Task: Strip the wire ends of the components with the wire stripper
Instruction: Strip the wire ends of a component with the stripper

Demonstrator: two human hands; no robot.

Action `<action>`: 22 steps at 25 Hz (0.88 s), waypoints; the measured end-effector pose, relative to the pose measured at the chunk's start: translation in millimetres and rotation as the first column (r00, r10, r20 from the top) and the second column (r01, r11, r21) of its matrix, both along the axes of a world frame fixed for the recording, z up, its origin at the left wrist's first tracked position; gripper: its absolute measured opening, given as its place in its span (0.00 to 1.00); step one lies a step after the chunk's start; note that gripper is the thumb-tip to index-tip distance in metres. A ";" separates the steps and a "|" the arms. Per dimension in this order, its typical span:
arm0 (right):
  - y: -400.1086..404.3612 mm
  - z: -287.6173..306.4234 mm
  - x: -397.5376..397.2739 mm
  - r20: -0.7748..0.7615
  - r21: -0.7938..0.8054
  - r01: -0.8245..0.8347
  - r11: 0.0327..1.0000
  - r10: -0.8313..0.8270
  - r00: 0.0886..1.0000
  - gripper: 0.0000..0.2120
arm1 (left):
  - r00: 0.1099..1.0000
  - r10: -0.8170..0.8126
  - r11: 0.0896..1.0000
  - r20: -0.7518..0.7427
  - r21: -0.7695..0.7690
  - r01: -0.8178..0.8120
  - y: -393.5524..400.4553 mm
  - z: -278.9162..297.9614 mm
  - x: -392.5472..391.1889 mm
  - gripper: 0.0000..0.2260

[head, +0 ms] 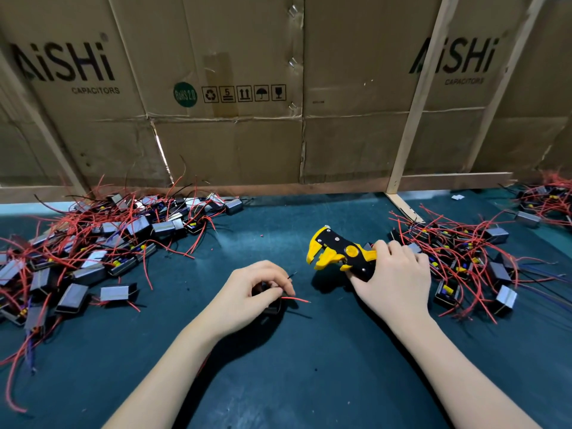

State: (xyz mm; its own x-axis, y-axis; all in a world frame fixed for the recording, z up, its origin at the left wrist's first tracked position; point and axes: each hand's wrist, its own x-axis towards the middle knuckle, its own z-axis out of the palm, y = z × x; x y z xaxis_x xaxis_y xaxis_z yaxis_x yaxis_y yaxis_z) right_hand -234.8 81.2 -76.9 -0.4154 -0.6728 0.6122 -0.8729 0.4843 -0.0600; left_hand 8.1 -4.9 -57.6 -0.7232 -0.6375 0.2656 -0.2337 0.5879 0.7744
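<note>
The small black boxy component (pixel 272 305) with a red wire (pixel 297 299) and a black wire (pixel 292 275) sits mid-worktop (pixel 278 382), pinched by the left hand (pixel 247 292), fingers curled. Just right of it, the right hand (pixel 396 280) grips the yellow-and-black wire stripper (pixel 340 252), its jaws parted, pointing left.

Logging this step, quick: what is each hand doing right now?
Left hand: holds a component by its wires.
Right hand: grips the wire stripper.

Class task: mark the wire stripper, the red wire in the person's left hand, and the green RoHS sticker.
wire stripper (pixel 343 253), head view, on its black body beside the yellow knob.
red wire (pixel 296 299), head view, mid-length past the fingertips.
green RoHS sticker (pixel 185 94), head view, centre of the round label.
</note>
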 end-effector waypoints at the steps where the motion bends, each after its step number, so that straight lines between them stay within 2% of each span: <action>1: 0.3 -0.7 -1.8 0.011 0.008 0.006 1.000 -0.006 1.000 0.27 | 0.999 -0.026 0.999 0.024 0.026 0.026 -1.5 0.3 2.1 0.08; 3: 0.5 -1.4 -3.4 0.025 0.035 0.012 0.999 -0.013 1.000 0.28 | 0.998 -0.035 0.996 0.044 0.081 0.031 -1.7 0.8 3.1 0.03; 9: 0.5 -2.7 2.2 -0.008 0.094 -0.013 0.995 0.013 1.000 0.27 | 0.977 0.214 0.973 0.023 0.080 -0.215 5.3 -6.0 -8.8 0.09; 11: -1.6 -2.3 4.8 -0.006 0.107 -0.010 0.994 0.010 1.000 0.27 | 0.969 0.247 0.961 0.003 0.127 -0.246 6.2 -8.0 -11.2 0.09; 22: -4.5 -1.6 11.1 0.020 0.146 -0.012 0.989 0.010 1.000 0.28 | 0.935 0.348 0.928 -0.073 0.168 -0.333 12.7 -12.1 -25.0 0.09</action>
